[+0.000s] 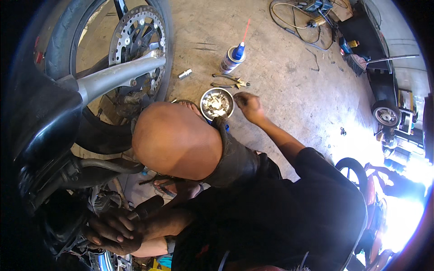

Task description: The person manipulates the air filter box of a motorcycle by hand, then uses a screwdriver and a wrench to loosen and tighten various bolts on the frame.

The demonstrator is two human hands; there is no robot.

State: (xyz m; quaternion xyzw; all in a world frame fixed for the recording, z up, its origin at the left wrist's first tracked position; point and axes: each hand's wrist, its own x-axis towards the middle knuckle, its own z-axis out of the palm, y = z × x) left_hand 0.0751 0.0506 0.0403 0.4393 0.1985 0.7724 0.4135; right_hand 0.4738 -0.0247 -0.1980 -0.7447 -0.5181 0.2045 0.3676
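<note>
My right hand (248, 106) is just right of a round metal bowl (203, 108) of small metal parts. Its fingers are bunched, and anything between them is too small to make out. My left hand (115, 230) rests low on the left among a motorcycle's parts, its fingers curled, with what they grip hidden. A black cylindrical handle or grip (149, 206) sticks up beside it; I cannot tell whether the hand holds it. Above the bowl lie yellow-and-black pliers (230, 81). My bent knee (176, 140) is between the bowl and the motorcycle.
The motorcycle's front wheel (58, 40), brake disc (118, 43) and grey fork leg (120, 74) fill the upper left. A spray can (230, 63) with a red straw stands beyond the pliers. A metal socket (185, 73) lies nearby. A cable (296, 31) and broom (356, 64) are farther right.
</note>
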